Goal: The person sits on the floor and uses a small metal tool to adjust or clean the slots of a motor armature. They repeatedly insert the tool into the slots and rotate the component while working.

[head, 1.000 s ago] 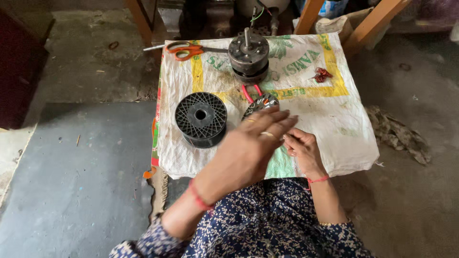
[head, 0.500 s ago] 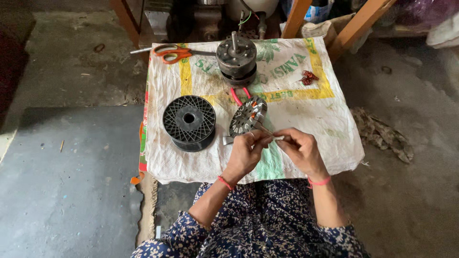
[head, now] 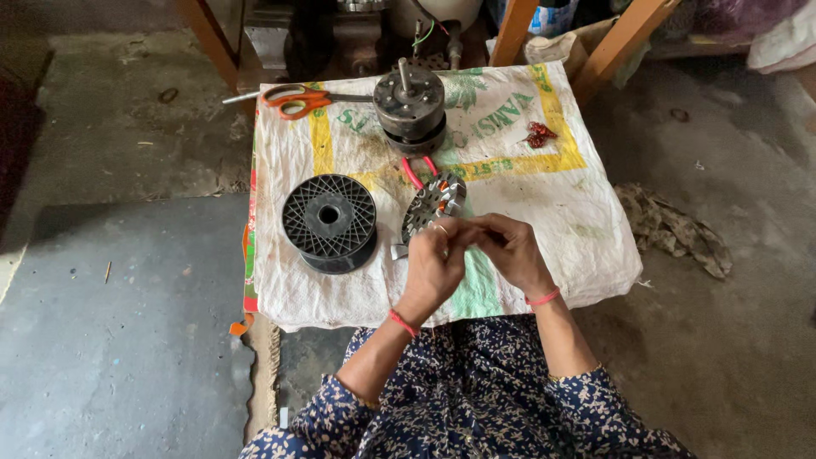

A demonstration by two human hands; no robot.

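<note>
My left hand grips a round metal stator core with copper windings, tilted on edge over a white woven sack that covers a low table. My right hand meets the left at the core's lower rim, fingers pinched together; what they pinch is too small to tell. A black ribbed plastic spool lies flat to the left of my hands. Red-handled pliers lie just behind the core.
A dark round motor housing with an upright shaft stands at the back of the sack. Orange-handled scissors lie at the back left. A small red scrap sits back right. Wooden legs and a rag flank the table on concrete floor.
My left hand, spread above the core a second ago, has closed on it. Both hands have come together at its lower edge. The view shifted slightly.
</note>
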